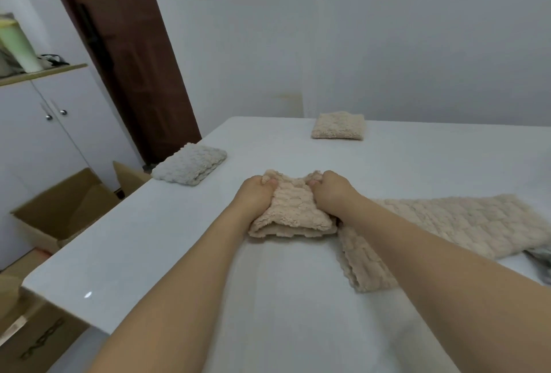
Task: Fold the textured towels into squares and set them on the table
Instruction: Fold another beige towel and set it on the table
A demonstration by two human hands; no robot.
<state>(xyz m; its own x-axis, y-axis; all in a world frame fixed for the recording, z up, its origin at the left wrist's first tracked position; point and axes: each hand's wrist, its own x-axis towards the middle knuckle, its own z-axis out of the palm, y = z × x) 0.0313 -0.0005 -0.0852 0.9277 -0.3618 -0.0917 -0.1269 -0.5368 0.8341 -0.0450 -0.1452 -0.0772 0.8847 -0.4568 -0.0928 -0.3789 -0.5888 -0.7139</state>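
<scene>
Beige folded towel point(290, 211) mid white table point(134, 247), left hand point(256, 193) and right hand point(331, 190) both gripping its far corners; long unfolded beige towel point(447, 223) just right of it, folded grey towel point(190, 164) and beige square point(338, 125) beyond

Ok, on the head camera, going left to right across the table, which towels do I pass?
Grey folded towel at the left edge → beige towel being folded, left hand and right hand gripping it → folded beige square farther back → unfolded beige towel lying on the right.
</scene>
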